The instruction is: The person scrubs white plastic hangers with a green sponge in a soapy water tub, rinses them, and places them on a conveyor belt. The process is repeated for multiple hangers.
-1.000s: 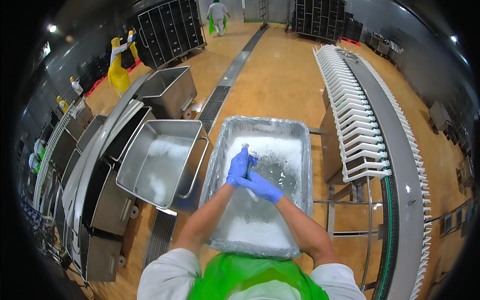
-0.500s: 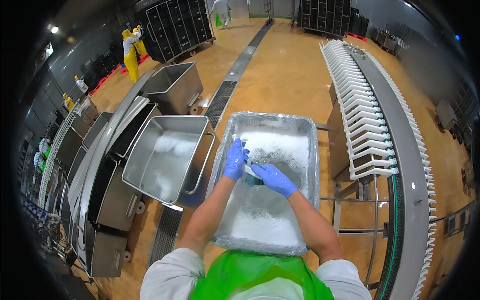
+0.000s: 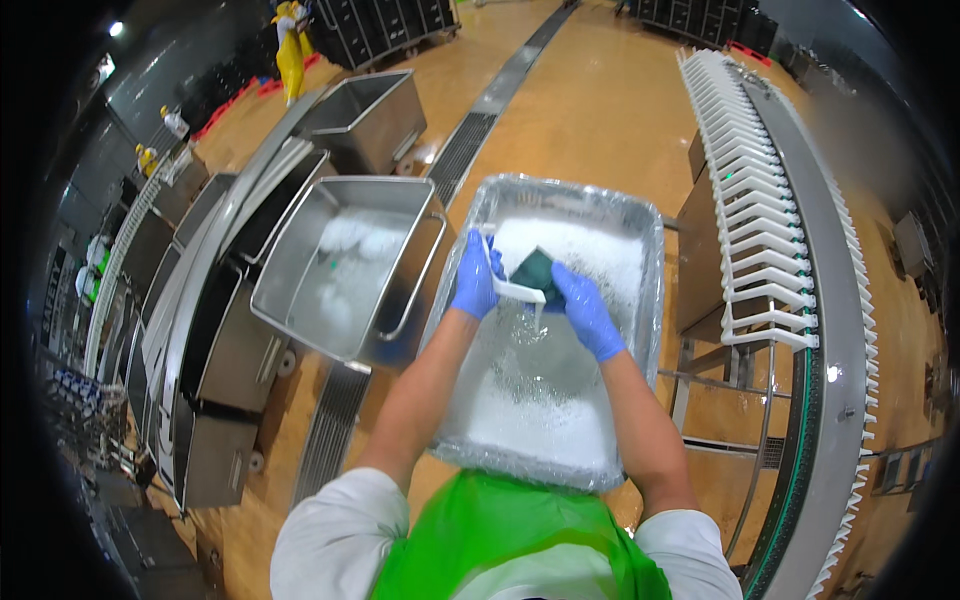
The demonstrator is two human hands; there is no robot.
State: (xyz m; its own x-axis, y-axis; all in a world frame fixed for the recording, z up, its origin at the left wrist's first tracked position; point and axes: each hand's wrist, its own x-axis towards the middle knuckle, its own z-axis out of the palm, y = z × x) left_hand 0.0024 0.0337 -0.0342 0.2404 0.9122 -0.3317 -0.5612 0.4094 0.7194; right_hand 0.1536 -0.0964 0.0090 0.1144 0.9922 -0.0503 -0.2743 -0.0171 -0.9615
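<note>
Over a plastic-lined tub (image 3: 652,290) of foamy water (image 3: 530,425), my left hand (image 3: 474,280) in a blue glove is closed round a white bent plastic piece (image 3: 520,293). Water drips from the piece's free end. My right hand (image 3: 590,315), also gloved in blue, grips a dark green scouring pad (image 3: 533,270) just right of that end. Part of the pad lies behind the piece; whether they touch, I cannot tell.
A metal bin (image 3: 355,260) with foam in it stands left of the tub. On the right runs a curved conveyor (image 3: 835,330) with a row of white bent flights (image 3: 765,235). A floor drain (image 3: 470,140) crosses the wet floor. A person in yellow (image 3: 290,60) stands far left.
The pad, mostly hidden under my right hand before, now shows clearly. My right hand has moved slightly away from the left, and the white piece's free end is more exposed. The whole view has shifted.
</note>
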